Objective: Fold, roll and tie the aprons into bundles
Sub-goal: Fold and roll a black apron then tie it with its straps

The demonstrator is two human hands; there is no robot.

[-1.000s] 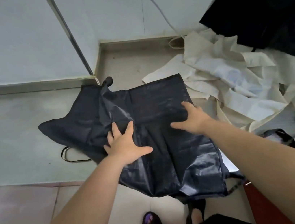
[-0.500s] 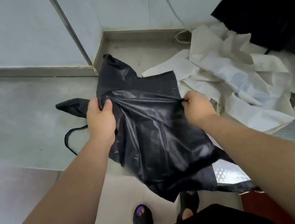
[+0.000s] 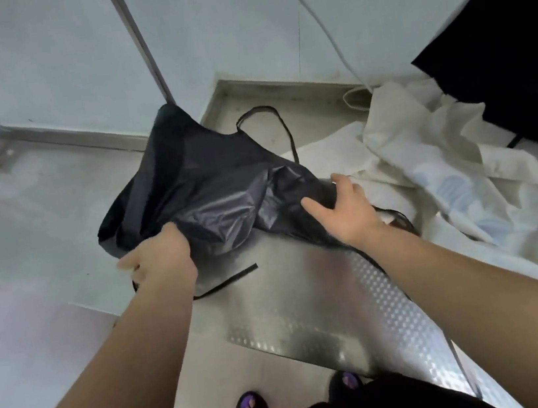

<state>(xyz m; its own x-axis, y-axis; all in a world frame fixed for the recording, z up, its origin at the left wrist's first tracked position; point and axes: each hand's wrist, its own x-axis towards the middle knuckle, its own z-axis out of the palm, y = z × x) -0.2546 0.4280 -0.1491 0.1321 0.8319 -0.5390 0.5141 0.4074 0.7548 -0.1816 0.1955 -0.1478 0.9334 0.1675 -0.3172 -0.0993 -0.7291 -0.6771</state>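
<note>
Swung forward from its earlier drape, the dark apron (image 3: 210, 191) lies bunched on the steel table (image 3: 309, 302), left hand (image 3: 159, 255) and right hand (image 3: 342, 209) gripping its near edge; likely limp, slippery: grip corners.

Glossy dark cloth apron (image 3: 210, 191) on a shiny embossed metal plate (image 3: 336, 301).

The apron (image 3: 210, 191) lies bunched on the table (image 3: 309, 302), before the wall corner. The left hand (image 3: 161, 257) holds its near left edge, the right hand (image 3: 341, 211) its right end. A heap of cloths (image 3: 444, 158) lies just right of it.
</note>
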